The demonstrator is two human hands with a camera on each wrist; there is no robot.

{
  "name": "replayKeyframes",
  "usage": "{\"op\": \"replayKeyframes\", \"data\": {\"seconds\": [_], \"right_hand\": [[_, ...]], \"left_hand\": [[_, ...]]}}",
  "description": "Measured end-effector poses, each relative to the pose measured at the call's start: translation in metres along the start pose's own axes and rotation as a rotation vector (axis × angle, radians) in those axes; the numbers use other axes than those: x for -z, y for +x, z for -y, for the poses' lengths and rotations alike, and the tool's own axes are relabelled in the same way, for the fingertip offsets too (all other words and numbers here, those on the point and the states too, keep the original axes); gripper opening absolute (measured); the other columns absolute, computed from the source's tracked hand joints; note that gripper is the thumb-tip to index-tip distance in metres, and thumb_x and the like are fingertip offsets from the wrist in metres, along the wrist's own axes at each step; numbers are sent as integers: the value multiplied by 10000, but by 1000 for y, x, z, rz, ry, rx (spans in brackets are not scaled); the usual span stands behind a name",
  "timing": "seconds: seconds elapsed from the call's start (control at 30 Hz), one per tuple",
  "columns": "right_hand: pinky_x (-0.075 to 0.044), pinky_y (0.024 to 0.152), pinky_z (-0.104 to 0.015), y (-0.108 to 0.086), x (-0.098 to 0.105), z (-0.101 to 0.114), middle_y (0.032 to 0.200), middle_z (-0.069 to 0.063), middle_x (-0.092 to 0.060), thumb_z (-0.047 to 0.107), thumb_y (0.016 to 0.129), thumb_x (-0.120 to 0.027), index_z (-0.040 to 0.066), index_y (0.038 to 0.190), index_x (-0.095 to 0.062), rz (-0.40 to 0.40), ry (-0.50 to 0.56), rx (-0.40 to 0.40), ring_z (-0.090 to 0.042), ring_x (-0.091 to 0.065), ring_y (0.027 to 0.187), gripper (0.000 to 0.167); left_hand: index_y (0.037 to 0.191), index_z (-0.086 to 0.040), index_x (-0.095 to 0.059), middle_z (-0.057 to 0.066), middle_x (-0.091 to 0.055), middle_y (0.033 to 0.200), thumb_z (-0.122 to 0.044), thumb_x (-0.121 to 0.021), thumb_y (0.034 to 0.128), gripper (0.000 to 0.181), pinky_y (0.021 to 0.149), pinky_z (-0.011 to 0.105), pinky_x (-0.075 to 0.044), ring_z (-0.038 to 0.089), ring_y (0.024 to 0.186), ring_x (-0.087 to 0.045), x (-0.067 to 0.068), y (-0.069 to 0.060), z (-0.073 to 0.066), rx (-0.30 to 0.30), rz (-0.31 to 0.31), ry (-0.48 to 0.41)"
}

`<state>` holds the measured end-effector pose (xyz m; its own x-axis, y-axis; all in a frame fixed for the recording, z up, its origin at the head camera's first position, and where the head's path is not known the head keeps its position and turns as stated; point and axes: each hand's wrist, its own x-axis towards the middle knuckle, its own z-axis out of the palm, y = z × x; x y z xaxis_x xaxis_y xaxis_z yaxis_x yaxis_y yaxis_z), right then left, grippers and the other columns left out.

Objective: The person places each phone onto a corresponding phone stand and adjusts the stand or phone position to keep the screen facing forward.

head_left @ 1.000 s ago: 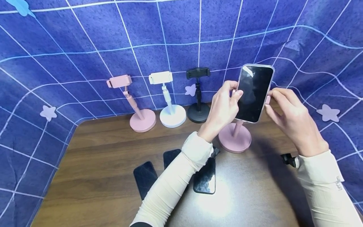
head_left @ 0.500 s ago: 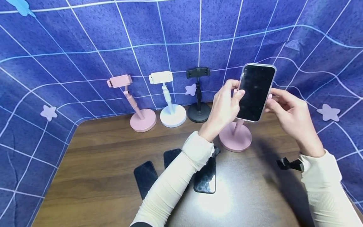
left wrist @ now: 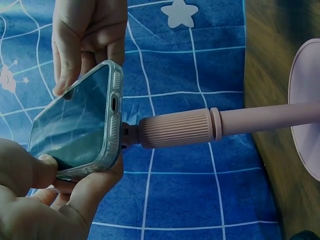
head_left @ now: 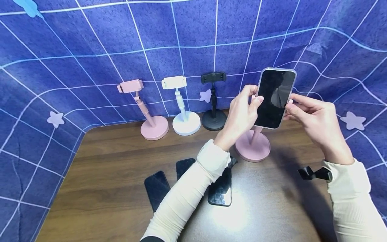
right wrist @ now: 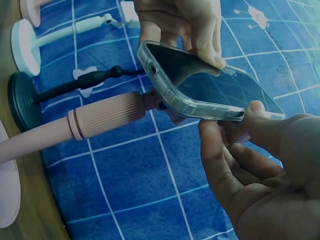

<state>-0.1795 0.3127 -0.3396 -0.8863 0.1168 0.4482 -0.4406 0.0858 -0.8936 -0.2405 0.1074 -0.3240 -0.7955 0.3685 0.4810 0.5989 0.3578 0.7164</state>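
Observation:
A phone in a clear case stands upright at the head of a pink stand, its dark screen facing up toward the head view. My left hand grips the phone's left edge, thumb at the front rim and fingers behind. On the opposite edge my right hand pinches with thumb and fingers. In the left wrist view the ribbed pink stem meets the back of the phone. The clamp behind the phone is mostly hidden in the right wrist view.
Along the back stand another pink stand, a white stand and a black stand. Several dark phones lie on the wooden table, one at the left, another beside my left sleeve. Blue patterned cloth hangs behind.
My right hand's fingers have shifted along the phone's right edge, thumb now nearer its front. The view has shifted slightly, and the left hand keeps its grip.

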Motion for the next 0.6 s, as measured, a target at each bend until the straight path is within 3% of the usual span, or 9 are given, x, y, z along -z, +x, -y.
{"op": "replayKeyframes", "data": {"seconds": [0.2,0.37,0.6], "right_hand": [[-588,657,-190,2,2,-2,833,-8,-798,-92,940,-660,-40,1225,-717,11,103,1,-89,-756,679,295],[-591,661,-198,1,2,-2,840,-16,-798,-106,936,-655,-18,1207,-726,5,152,-13,-98,-757,677,294],[-588,667,-183,-6,-1,-5,862,24,-788,-43,971,-644,44,1243,-694,0,86,-26,-64,-743,695,290]], "left_hand": [[1300,-41,-575,99,-683,1277,-237,-588,1057,313,847,171,-498,177,826,-694,-3,-2,0,33,-8,-57],[1334,-84,-593,114,-698,1257,-260,-632,1037,347,719,138,-518,105,740,-729,-3,-3,5,53,-19,-135],[1393,-151,-548,94,-765,1157,-340,-666,1014,440,733,149,-543,70,757,-735,-6,-9,18,103,5,-195]]}}
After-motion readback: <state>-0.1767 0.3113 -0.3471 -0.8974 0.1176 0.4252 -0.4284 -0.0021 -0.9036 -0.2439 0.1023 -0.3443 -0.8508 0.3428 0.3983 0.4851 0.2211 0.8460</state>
